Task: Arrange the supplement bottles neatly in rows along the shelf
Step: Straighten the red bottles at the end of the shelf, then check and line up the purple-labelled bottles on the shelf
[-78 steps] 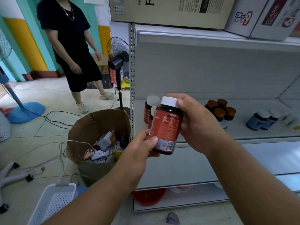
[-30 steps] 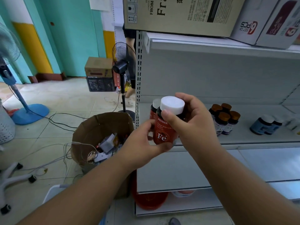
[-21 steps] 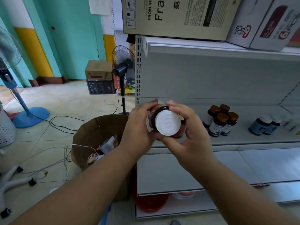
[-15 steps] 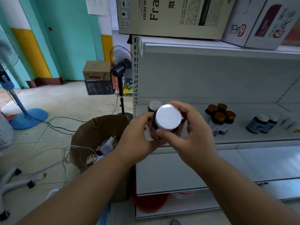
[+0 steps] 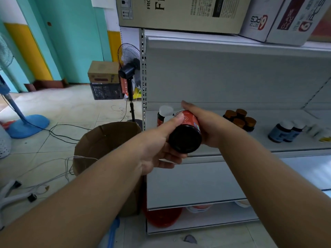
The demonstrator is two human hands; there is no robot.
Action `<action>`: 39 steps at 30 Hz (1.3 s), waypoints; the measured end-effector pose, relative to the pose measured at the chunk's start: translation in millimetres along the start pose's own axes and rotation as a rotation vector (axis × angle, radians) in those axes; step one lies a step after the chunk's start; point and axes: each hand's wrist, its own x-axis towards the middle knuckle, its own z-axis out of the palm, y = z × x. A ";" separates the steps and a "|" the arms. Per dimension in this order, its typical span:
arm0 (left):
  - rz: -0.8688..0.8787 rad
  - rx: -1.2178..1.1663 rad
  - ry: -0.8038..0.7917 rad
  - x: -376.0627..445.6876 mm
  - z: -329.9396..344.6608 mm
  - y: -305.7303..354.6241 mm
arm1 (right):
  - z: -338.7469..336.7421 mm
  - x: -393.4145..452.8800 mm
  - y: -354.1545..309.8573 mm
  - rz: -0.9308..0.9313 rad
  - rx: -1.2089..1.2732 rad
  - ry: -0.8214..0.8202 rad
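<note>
Grey metal shelf [image 5: 232, 149] ahead, tiled floor to the left. Both hands' fingers curled round red bottle [image 5: 186, 133], tipped black base toward camera: left hand [image 5: 159, 149] beneath and beside, right hand [image 5: 206, 124] on far side. White-capped bottles [image 5: 165, 113] just behind; brown-capped bottles [image 5: 240, 119], blue bottles [image 5: 284, 132] farther right.

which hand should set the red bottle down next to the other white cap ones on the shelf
Probably the right hand: it wraps the red bottle from the shelf side. The left hand only supports its base.
</note>
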 end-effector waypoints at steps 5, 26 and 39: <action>0.144 0.203 0.130 15.2 0.6 -0.7 | -15.7 10.1 -13.4 -0.256 0.016 0.049; 0.084 1.412 0.394 131.6 -28.6 -115.3 | -38.7 128.3 0.9 -0.505 -0.889 0.344; 0.067 1.412 0.355 126.7 -33.1 -110.0 | -45.0 83.9 16.0 -0.516 -0.863 0.384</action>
